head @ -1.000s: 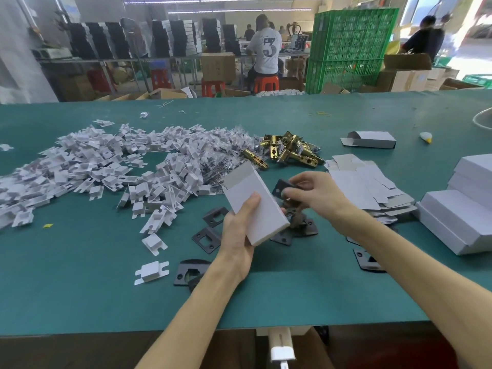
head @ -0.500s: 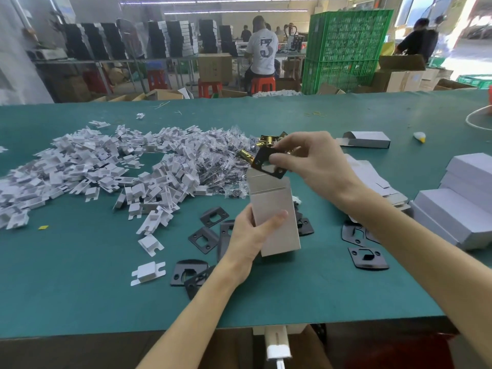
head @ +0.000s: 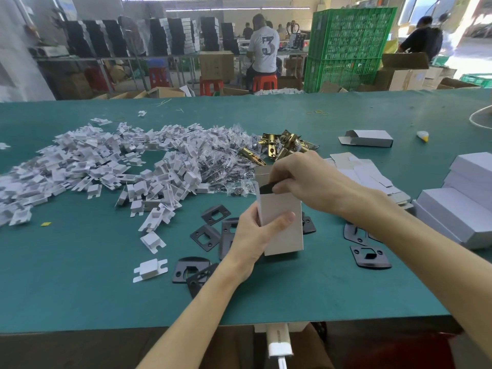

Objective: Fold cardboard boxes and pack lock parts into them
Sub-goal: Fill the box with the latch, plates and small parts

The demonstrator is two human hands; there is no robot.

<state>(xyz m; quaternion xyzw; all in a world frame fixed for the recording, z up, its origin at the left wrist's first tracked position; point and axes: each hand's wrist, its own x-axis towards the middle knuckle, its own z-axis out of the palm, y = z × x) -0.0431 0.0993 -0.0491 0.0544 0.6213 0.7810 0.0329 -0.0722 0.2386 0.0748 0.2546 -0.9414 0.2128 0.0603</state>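
Box stands upright in the left hand, fingers wrapped around it; the right hand pinches a black plate (half hidden) at its open top.

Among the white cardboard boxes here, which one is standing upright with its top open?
The box held by the left hand, the small white box. The right hand pushes a black plate into it. The other white boxes lie flat on the table.

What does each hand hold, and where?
Left hand grips the white box by its lower side; right hand pinches a black plate at the box's open top.
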